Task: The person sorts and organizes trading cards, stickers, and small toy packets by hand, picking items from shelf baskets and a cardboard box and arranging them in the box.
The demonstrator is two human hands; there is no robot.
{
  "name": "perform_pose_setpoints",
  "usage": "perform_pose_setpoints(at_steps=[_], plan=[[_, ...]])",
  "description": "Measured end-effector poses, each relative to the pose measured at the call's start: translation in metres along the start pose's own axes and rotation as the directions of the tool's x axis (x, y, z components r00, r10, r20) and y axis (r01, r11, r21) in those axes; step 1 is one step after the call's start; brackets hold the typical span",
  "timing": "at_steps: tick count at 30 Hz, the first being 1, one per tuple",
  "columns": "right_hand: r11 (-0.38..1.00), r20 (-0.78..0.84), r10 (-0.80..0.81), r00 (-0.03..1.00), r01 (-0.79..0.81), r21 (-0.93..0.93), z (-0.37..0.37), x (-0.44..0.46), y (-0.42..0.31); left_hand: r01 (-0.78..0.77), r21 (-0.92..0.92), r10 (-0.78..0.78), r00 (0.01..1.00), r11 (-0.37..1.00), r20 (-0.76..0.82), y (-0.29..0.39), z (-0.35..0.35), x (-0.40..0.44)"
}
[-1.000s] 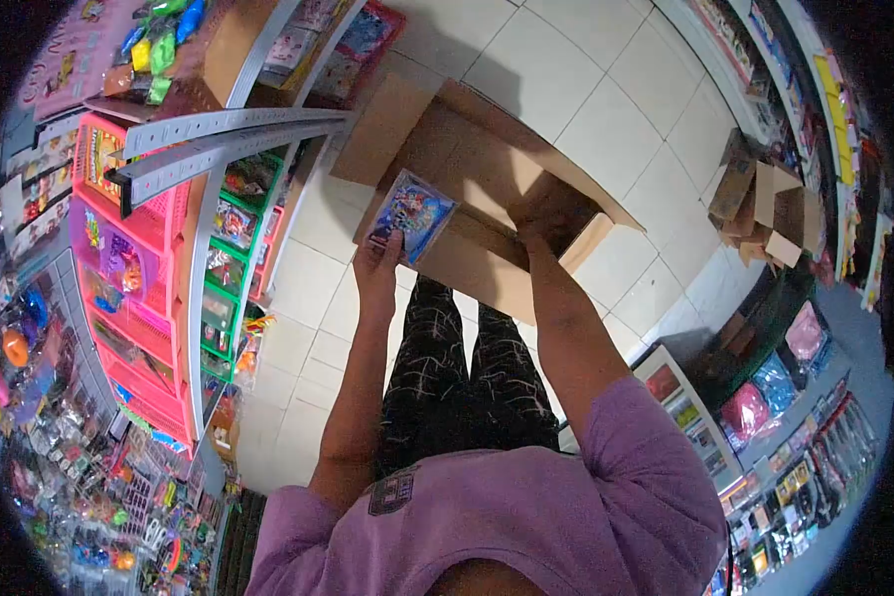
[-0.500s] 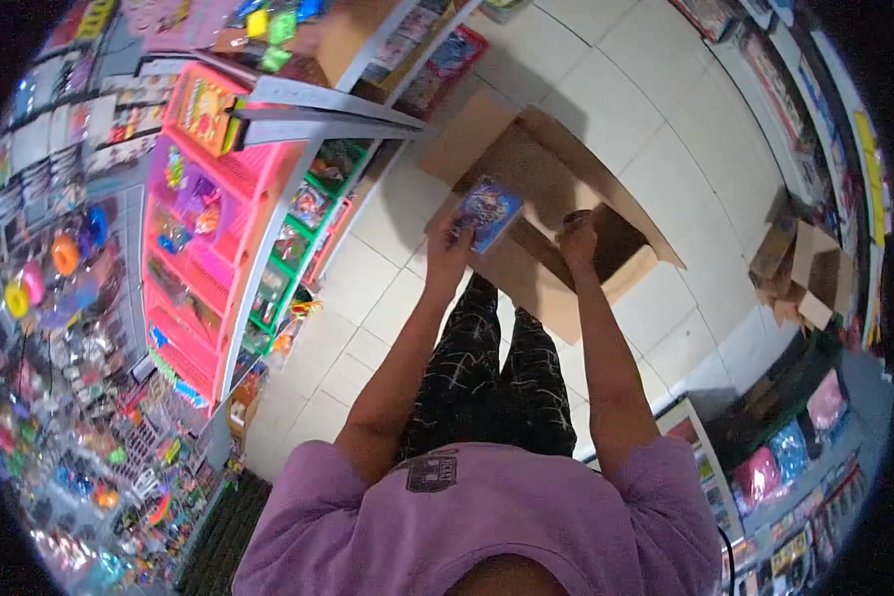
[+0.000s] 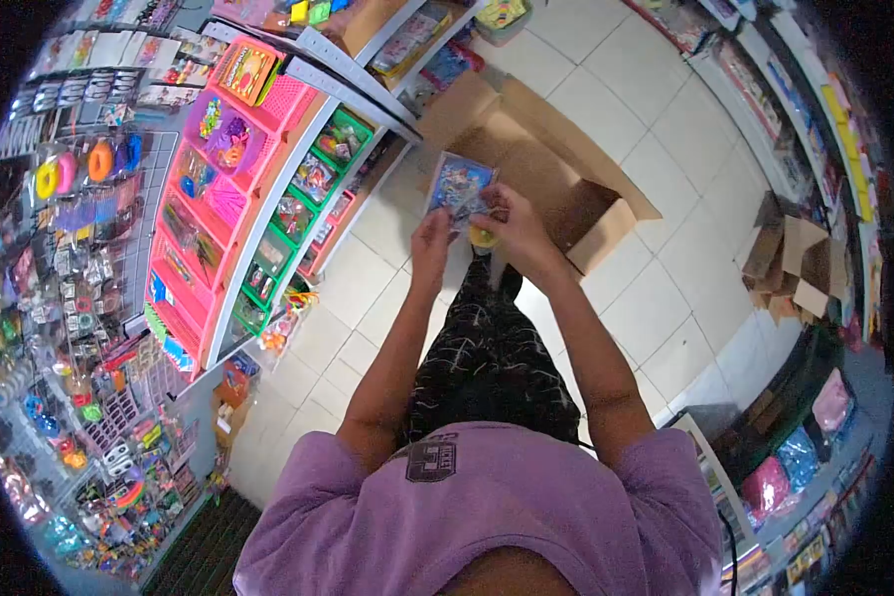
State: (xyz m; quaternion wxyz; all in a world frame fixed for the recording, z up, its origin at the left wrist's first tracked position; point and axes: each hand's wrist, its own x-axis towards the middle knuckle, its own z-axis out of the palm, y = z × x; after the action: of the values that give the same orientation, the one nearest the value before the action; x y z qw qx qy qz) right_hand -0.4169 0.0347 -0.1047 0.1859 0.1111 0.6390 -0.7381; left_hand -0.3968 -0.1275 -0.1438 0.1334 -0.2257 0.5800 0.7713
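Note:
My left hand is closed on the lower left edge of a flat blue pack with a colourful printed picture. Close beside it, my right hand has its fingers bent at the pack's lower right corner. Under those fingers shows a small yellow roll that looks like adhesive tape, partly hidden by the hand. Beyond both hands an open cardboard box stands on the floor with its flaps spread.
Left of me is a shelf with pink baskets and green trays of small goods. Packaged items hang on a wall rack. Another open carton stands to the right, by more shelves. Pale tiles cover the floor.
My right hand has come out from over the box, moving left to the pack. The pack has shifted left and slightly up in view, still in my left hand.

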Motion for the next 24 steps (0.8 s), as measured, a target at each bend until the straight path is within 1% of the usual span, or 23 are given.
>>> perform_pose_setpoints(at_steps=[2,3,4,5,6,9,10,12,13,14,15,17,18,19,21,24], plan=[[0.994,-0.001,-0.08,0.997,0.079,-0.076,0.004,-0.017,0.002,-0.045,0.09,0.039,0.997,0.995,0.062,0.002,-0.009,-0.02],[0.987,0.04,-0.081,0.996,0.086,-0.138,0.003,-0.021,0.008,-0.076,0.134,0.065,0.994,0.988,0.087,0.005,-0.012,-0.029],[0.976,0.084,-0.079,0.993,0.094,-0.196,0.005,-0.024,0.015,-0.133,0.091,0.127,0.99,0.987,0.064,0.015,-0.006,-0.044],[0.963,0.129,-0.072,0.989,0.102,-0.249,0.008,-0.025,0.021,-0.155,0.094,0.151,0.987,0.983,0.053,0.02,-0.008,-0.052],[0.947,0.139,-0.093,0.986,0.131,-0.294,0.014,-0.032,0.014,-0.175,0.101,0.172,0.984,0.979,0.04,0.024,-0.014,-0.06],[0.983,0.232,-0.146,0.962,0.167,-0.074,0.034,-0.043,-0.008,-0.219,0.106,0.224,0.974,0.97,-0.038,0.035,-0.034,-0.07],[0.978,0.174,-0.153,0.973,0.174,-0.115,0.04,-0.042,-0.014,-0.227,0.103,0.235,0.969,0.968,-0.073,0.037,-0.042,-0.07],[0.965,0.06,-0.164,0.985,0.173,-0.198,0.055,-0.035,-0.021,-0.257,0.129,0.269,0.96,0.958,-0.082,0.037,-0.063,-0.068],[0.941,0.079,-0.221,0.972,0.234,-0.245,0.065,-0.034,-0.024,-0.267,0.143,0.281,0.956,0.953,-0.088,0.037,-0.074,-0.068],[0.912,0.096,-0.276,0.956,0.292,-0.287,0.076,-0.031,-0.025,-0.295,0.107,0.306,0.947,0.949,-0.098,0.034,-0.081,-0.068],[0.879,0.112,-0.33,0.937,0.348,-0.327,0.088,-0.027,-0.025,-0.267,0.138,0.285,0.95,0.954,-0.125,0.036,-0.089,-0.07],[0.835,0.253,-0.156,0.955,0.264,-0.483,0.111,-0.017,-0.018,-0.202,0.198,0.237,0.956,0.959,-0.173,0.039,-0.105,-0.076],[0.797,0.306,-0.061,0.95,0.231,-0.559,0.123,-0.01,-0.013,-0.197,0.196,0.24,0.944,0.96,-0.227,0.039,-0.111,-0.077],[0.761,0.307,-0.08,0.948,0.257,-0.596,0.137,-0.004,-0.004,-0.209,0.301,0.279,0.937,0.931,-0.211,0.051,-0.121,-0.084],[0.684,0.31,-0.115,0.944,0.302,-0.665,0.168,0.004,0.024,-0.162,0.201,0.217,0.932,0.966,-0.291,0.029,-0.16,-0.068],[0.818,0.321,-0.023,0.947,0.202,-0.538,0.216,0.026,0.066,-0.087,0.189,0.141,0.946,0.978,-0.292,0.031,-0.213,-0.061]])
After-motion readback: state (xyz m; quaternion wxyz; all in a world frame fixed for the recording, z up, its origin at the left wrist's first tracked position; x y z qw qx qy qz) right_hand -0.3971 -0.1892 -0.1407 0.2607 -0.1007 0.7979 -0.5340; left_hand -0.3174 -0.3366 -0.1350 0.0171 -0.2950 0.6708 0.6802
